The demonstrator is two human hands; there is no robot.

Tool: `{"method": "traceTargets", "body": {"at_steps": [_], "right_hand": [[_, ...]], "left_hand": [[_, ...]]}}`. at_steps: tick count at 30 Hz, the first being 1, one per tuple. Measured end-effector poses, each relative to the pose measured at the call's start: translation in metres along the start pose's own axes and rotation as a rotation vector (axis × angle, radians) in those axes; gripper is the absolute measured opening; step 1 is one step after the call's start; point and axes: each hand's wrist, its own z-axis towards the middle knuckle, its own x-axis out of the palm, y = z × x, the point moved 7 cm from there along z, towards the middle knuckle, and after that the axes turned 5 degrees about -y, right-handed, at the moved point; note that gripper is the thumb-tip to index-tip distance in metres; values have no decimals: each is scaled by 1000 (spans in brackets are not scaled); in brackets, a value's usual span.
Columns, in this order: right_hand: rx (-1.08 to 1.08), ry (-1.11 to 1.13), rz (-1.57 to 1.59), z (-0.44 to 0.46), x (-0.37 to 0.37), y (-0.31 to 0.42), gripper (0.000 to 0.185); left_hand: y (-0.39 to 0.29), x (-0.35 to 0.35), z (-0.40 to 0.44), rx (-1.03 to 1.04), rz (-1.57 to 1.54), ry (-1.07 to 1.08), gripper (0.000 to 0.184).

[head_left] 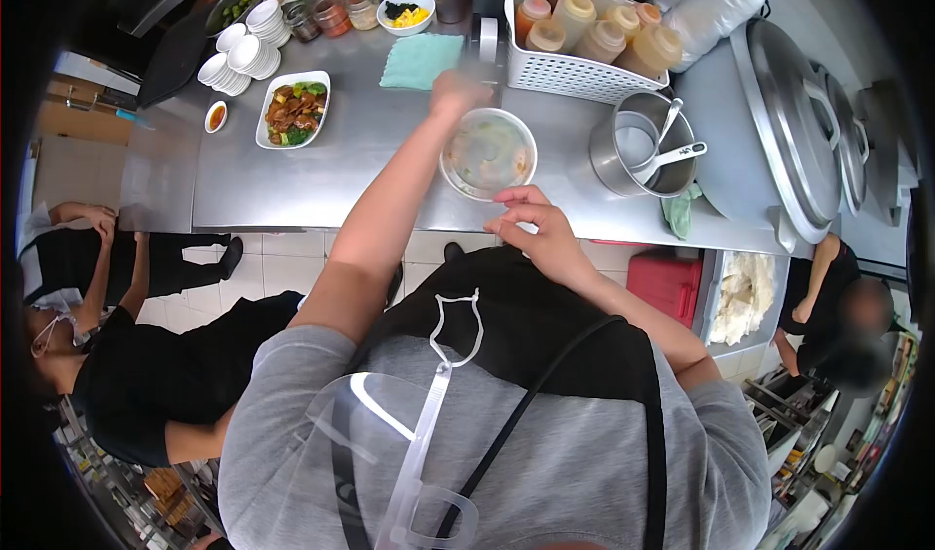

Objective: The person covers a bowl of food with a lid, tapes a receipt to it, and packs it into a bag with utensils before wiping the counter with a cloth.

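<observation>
Item: round bowl [488,153], one, pale-rimmed, upright on the steel counter [380,185] near its front edge. Contents blurred and greenish, with small orange bits by the rim; what looks like a cloudy clear cover over them.

Position: between my two hands. From my left hand [460,97], the bowl lies to the right and toward my body; from my right hand [545,230], to the left and away from my body. Nearer hand: too close to call, both being at or just beside the rim, left at the far-left side, right at the near-right.

Axis: none long, the bowl being round. It points neither left nor right; its mouth faces up.

Left hand: blurred, arm reaching forward across the counter. Whether it grips anything, I cannot tell.

Right hand: fingers loosely bent, tips toward the rim, thumb beneath the forefinger. Something pale shows between thumb and fingers; whether held, I cannot tell.

About the bowl: green cloth [422,61], flat, beyond my left hand; white roll [488,39], beyond the bowl; steel pot [606,165] holding white-handled spoons [672,160], to the right; square dish [293,110] of meat and greens, well to the left; white basket [584,77] of sauce bottles [575,16], farther back, to the right.
</observation>
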Motion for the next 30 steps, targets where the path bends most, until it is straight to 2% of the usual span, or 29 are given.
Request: {"method": "traceTargets", "body": {"at_steps": [1,5,7,8,10,11,13,14,15,16,17,18,19,20,21,22,23,24,26,27,30], "right_hand": [[18,-22,19,1,-3,3,9],[87,-95,196,0,-9,5,11],[124,-109,318,-5,-15,-9,13],[123,-108,321,-5,-18,-17,13],[261,-100,190,-8,-22,-48,18],[261,-92,190,-6,-23,-67,18],[258,-28,-54,6,-23,-112,26],[260,-26,-54,17,-27,-129,26],[200,-1,-242,34,-33,-141,27],[137,26,-429,49,-37,-138,31],[135,33,-431,58,-40,-138,31],[24,-13,-587,66,-43,-116,35],[-92,-62,-738,74,-45,-98,42],[-95,-59,-734,80,-48,-95,42],[-174,-2,-876,84,-46,-91,44],[-256,57,-1019,88,-43,-89,47],[-259,62,-1018,93,-44,-90,47],[-300,108,-1074,97,-41,-91,43],[-352,155,-1127,110,-39,-89,40],[-340,189,-1131,118,-38,-89,37],[-386,257,-1164,123,-35,-84,33]], "left_hand": [[-2,-7,3,12,346,-113,27],[-6,-22,-1,52,467,-202,23],[-11,-42,-18,130,-394,-76,20],[-6,-48,-24,130,-391,-77,20],[17,-53,-33,-35,-492,-93,18],[28,-50,-33,-38,-493,-100,18],[65,-28,-31,-228,-584,-4,9],[68,-19,-34,-229,-610,41,10],[70,-16,-35,-231,-612,39,10],[71,-9,-37,-247,-526,129,12],[74,-2,-40,-262,-440,217,14],[78,0,-44,-267,-442,210,14],[82,-4,-48,-262,-459,127,19],[87,-8,-53,-255,-474,44,23],[96,-7,-57,-257,-473,41,23],[101,-11,-61,-168,-384,-23,27],[105,-15,-67,-81,-294,-86,30],[104,-13,-80,-83,-295,-92,30],[80,-22,-110,156,-100,-270,25],[81,-19,-120,152,-99,-276,25],[79,-18,-135,140,158,-377,20]]}}
